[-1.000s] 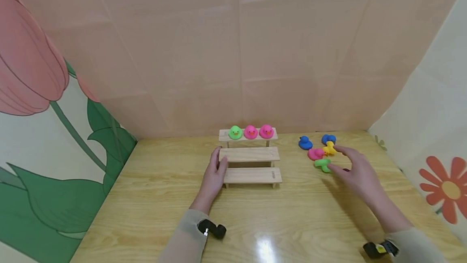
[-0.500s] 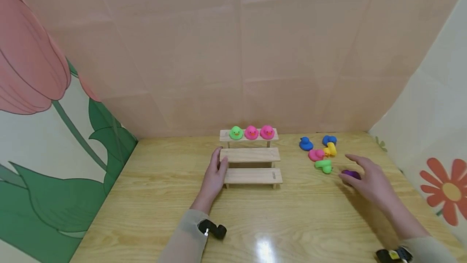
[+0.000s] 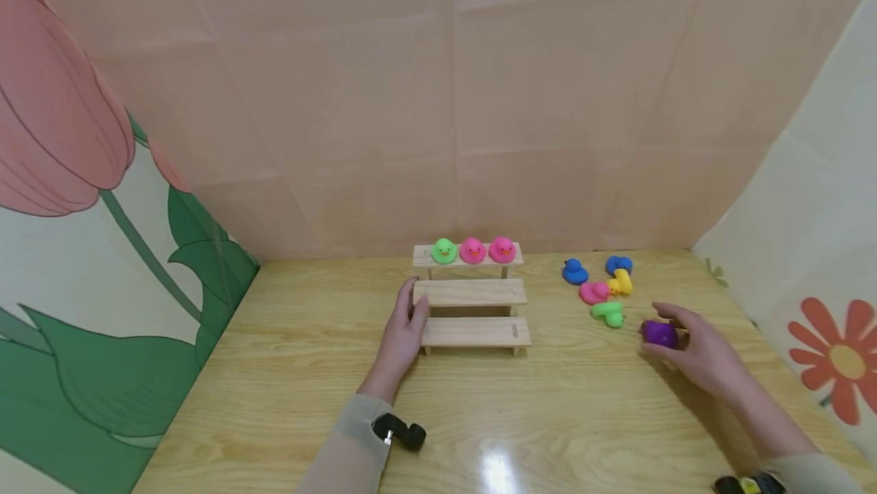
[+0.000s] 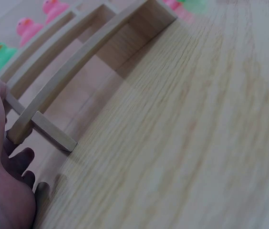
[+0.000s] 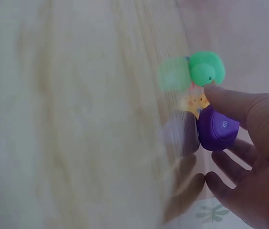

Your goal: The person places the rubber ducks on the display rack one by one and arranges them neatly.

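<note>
My left hand [image 3: 403,326] grips the left end of a three-tier wooden stand [image 3: 469,292], thumb in front and fingers behind; its fingers also show at the stand's end in the left wrist view. A green rubber duck [image 3: 443,251] and two pink ones [image 3: 488,250] sit on the top tier. On the right, my right hand [image 3: 706,349] is spread around a purple rubber duck [image 3: 660,334] on the table. In the right wrist view, the thumb reaches over the purple duck [image 5: 218,129] and the other fingers stay spread below it.
Left of the right hand lie a green duck [image 3: 608,314] tipped over, a pink duck [image 3: 594,293], a yellow duck [image 3: 620,282] and two blue ducks [image 3: 575,272]. The wooden table [image 3: 308,311] meets a pinkish backdrop [image 3: 342,136] behind and printed panels at both sides.
My right hand has drawn back from the green and yellow ducks toward the lower right, and now surrounds the purple duck, which shows more fully. The left hand stays on the stand.
</note>
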Demonstrator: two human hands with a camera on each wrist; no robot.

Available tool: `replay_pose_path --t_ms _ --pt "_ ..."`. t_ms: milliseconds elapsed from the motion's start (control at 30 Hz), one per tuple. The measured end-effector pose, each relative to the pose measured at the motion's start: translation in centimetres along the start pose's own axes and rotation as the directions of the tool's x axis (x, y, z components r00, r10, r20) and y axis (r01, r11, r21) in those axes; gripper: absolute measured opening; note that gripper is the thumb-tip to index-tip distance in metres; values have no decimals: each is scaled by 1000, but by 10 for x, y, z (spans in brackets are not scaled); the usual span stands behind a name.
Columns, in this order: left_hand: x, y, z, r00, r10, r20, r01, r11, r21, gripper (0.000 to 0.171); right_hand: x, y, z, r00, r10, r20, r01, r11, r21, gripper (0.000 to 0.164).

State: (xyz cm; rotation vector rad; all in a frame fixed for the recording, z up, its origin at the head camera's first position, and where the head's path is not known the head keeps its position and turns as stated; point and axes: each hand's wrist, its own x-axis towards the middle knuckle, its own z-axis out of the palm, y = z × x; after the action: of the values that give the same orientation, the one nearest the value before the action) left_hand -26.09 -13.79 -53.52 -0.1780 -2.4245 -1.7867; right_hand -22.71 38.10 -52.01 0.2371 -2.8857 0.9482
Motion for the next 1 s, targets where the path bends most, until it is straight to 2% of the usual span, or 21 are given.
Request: replay_pose_path --t_ms 267,500,1000 --pt "0 -2 0 1000 2 3 -2 1000 0 63 -4 4 2 999 -19 -45 17 999 -27 71" --pt "0 -1 1 1000 -5 1 5 1000 -2 63 -5 6 2 999 2 -32 -3 999 -36 58" --pt "0 -2 1 1000 -1 1 1 1000 -3 65 -7 6 3 997 -21 -73 17 998 -58 55"
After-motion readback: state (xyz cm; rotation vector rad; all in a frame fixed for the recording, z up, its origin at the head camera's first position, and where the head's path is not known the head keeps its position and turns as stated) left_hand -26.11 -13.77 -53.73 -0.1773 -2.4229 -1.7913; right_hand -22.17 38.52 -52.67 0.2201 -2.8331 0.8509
